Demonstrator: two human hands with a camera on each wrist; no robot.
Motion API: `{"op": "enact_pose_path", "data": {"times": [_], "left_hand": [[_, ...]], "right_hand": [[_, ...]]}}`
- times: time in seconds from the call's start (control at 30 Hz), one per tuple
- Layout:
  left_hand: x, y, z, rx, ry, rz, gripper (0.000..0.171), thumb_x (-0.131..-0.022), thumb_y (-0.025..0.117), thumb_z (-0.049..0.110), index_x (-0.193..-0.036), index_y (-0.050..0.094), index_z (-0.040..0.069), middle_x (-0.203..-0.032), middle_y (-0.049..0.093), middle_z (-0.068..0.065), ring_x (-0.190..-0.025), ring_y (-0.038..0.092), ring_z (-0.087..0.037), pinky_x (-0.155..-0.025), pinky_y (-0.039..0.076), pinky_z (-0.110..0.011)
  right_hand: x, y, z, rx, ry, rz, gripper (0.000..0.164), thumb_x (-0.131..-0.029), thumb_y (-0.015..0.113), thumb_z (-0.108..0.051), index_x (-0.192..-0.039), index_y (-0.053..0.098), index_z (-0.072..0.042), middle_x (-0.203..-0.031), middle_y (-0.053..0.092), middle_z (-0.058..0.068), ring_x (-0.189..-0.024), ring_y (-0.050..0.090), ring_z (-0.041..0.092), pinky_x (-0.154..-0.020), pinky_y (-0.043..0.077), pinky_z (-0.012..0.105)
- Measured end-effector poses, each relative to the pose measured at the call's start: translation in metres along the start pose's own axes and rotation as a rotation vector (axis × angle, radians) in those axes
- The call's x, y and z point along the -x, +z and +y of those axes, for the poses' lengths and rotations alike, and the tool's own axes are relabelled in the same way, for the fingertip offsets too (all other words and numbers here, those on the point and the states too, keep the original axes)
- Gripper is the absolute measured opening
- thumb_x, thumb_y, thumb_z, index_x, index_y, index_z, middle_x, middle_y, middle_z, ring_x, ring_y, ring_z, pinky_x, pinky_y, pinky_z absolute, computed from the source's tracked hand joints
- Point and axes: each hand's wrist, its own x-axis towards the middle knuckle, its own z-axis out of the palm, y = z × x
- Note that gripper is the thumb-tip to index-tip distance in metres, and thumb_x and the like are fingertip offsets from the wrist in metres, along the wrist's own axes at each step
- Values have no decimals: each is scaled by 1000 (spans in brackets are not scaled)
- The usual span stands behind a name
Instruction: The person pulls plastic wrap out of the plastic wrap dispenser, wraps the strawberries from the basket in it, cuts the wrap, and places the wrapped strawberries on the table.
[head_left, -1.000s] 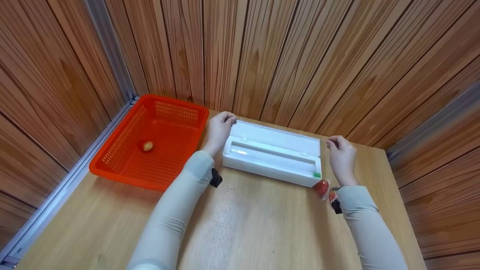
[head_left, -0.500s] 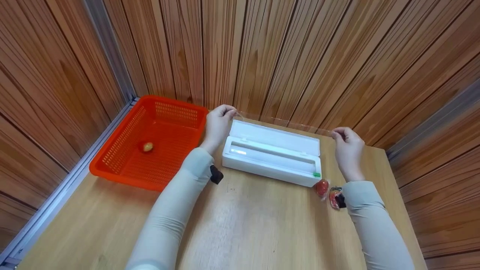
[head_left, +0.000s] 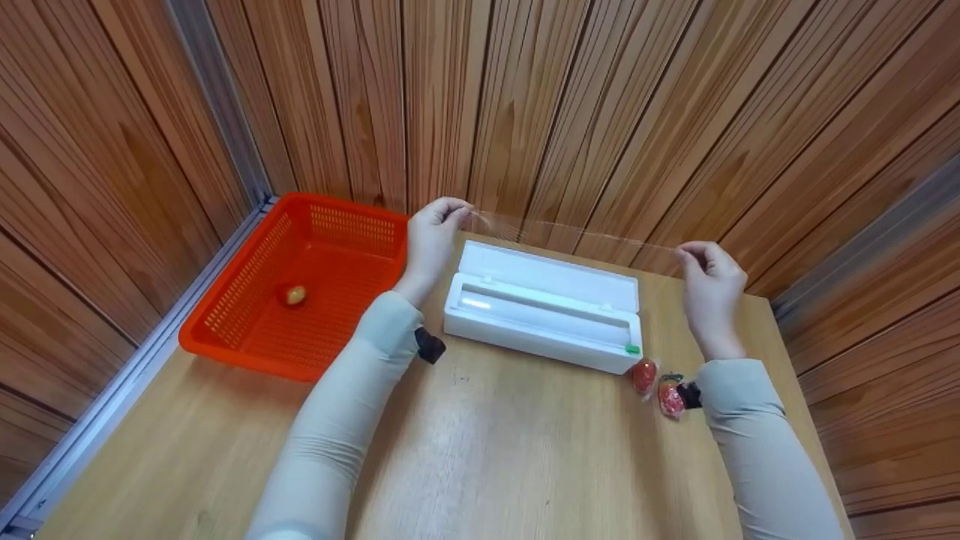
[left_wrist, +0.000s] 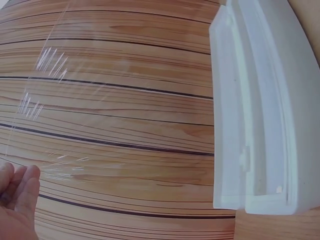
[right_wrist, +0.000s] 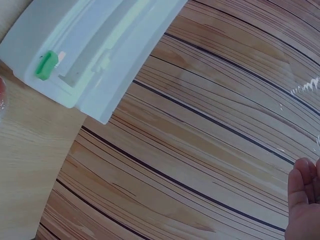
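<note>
A sheet of clear cling film (left_wrist: 47, 60) is stretched between my two hands, its top edge showing as a thin bright line in the head view. My left hand (head_left: 433, 244) pinches one corner between thumb and fingers. The other corner is pinched by my right hand (head_left: 714, 289), which stands farther right and a little lower in view. Below and between the hands sits a long white cling film dispenser (head_left: 540, 345) with its lid (head_left: 551, 274) tipped back. A green slide cutter (head_left: 632, 349) is at the dispenser's right end. Creases fan out from the left fingertips.
An orange plastic basket (head_left: 255, 365) stands at the left with a small yellowish rounded thing (head_left: 296, 294) inside. Beside the dispenser's right end lie a red rounded thing in clear wrap (head_left: 643, 376) and another reddish wrapped thing (head_left: 671, 399). Wood-patterned walls (head_left: 510, 105) enclose the table.
Both hands have risen from the dispenser's lid, and the right hand has moved farther right. The film between them has come up with them. Dispenser and basket have stayed put.
</note>
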Motion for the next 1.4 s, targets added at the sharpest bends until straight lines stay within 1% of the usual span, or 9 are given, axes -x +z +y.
{"op": "enact_pose_path", "data": {"times": [0.2, 0.4, 0.5, 0.67, 0.9, 1.03, 1.17, 1.3, 1.4], "left_hand": [[15, -5, 31, 26, 22, -1, 17, -86, 52, 14, -95, 63, 4, -95, 65, -9, -86, 60, -12, -81, 49, -23], [21, -11, 37, 20, 75, 1, 17, -86, 52, 12, -94, 63, 2, -96, 64, -13, -89, 59, -21, -83, 49, -28], [27, -16, 39, -6, 97, -13, 17, -86, 53, 12, -94, 63, 1, -96, 64, -13, -88, 58, -20, -83, 49, -29], [39, -27, 40, -23, 118, -100, 17, -86, 53, 12, -94, 62, 0, -96, 63, -14, -89, 59, -19, -83, 48, -25], [60, -45, 36, -2, 113, -299, 17, -86, 52, 10, -93, 59, -4, -84, 61, -8, -83, 57, -22, -84, 48, -34], [71, -53, 25, 11, 86, -462, 17, -88, 49, 10, -93, 56, -5, -81, 59, -6, -80, 55, -24, -80, 47, -32], [78, -58, 3, -12, 39, -620, 15, -88, 49, 13, -91, 57, 0, -80, 58, -4, -78, 54, -24, -76, 47, -30], [88, -58, -16, -108, -2, -777, 13, -88, 49, 14, -87, 59, 5, -81, 59, -11, -74, 54, -20, -73, 47, -32], [97, -56, -25, -205, -40, -888, 14, -87, 48, 12, -83, 60, 7, -81, 59, -13, -72, 53, -19, -72, 46, -32]], "right_hand": [[-2, -5, -8, -25, -25, 33, 23, -85, 52, -25, -96, 63, -7, -84, 58, -7, -71, 50, 2, -61, 40, 10], [10, -14, -35, -67, -114, 65, 18, -84, 56, -15, -89, 63, 1, -75, 57, -9, -65, 49, 2, -56, 37, 10], [17, -20, -37, -45, -140, 62, 17, -83, 57, -14, -88, 64, 1, -74, 54, -9, -66, 47, 2, -56, 36, 10], [29, -30, -21, -2, -137, 21, 16, -83, 58, -17, -90, 65, -5, -79, 60, -6, -73, 52, 0, -63, 39, 9], [59, -45, -14, -100, -119, -75, 13, -82, 57, -8, -91, 63, 0, -77, 63, -9, -72, 58, 1, -68, 46, 8], [78, -54, -11, -174, -104, -211, 14, -83, 55, -4, -93, 60, 3, -79, 64, -2, -75, 60, 4, -71, 48, 12], [93, -63, -1, -280, -127, -436, 13, -84, 52, 1, -93, 56, 8, -82, 63, 5, -76, 60, 7, -71, 49, 15], [104, -68, 13, -392, -77, -671, 11, -83, 51, 4, -92, 56, 9, -82, 63, 3, -74, 60, 11, -67, 50, 20], [113, -68, 23, -418, -38, -845, 11, -83, 51, 2, -92, 56, 7, -83, 63, 2, -75, 60, 14, -67, 50, 24]]}}
